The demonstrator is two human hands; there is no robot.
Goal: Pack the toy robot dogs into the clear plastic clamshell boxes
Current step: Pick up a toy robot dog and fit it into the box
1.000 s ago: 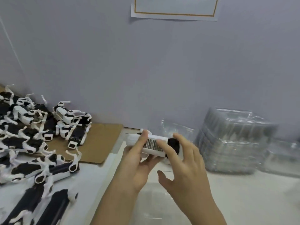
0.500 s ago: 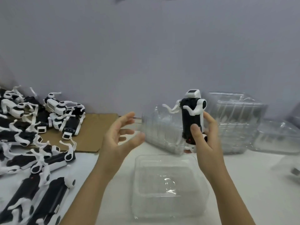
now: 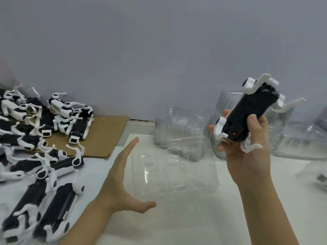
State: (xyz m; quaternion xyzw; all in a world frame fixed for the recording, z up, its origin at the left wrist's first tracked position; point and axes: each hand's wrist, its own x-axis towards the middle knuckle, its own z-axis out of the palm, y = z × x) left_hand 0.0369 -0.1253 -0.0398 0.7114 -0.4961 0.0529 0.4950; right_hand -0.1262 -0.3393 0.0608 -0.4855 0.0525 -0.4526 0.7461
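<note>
The right hand (image 3: 247, 156) gripped one toy robot dog (image 3: 251, 108), fingers and thumb curled round its rear end. The dog was held in the air, tilted, black underside toward the camera, above and to the right of an empty clamshell box (image 3: 177, 174). That box lay on the white surface (image 3: 194, 218). The left hand (image 3: 120, 175) was spread, fingers straight, thumb apart, holding nothing, at the box's left edge; contact could not be determined. Other toy robot dogs (image 3: 58, 209) lay at the left, some on a cardboard sheet (image 3: 106, 131). Spare clamshell boxes (image 3: 178, 128) stood against the wall.
</note>
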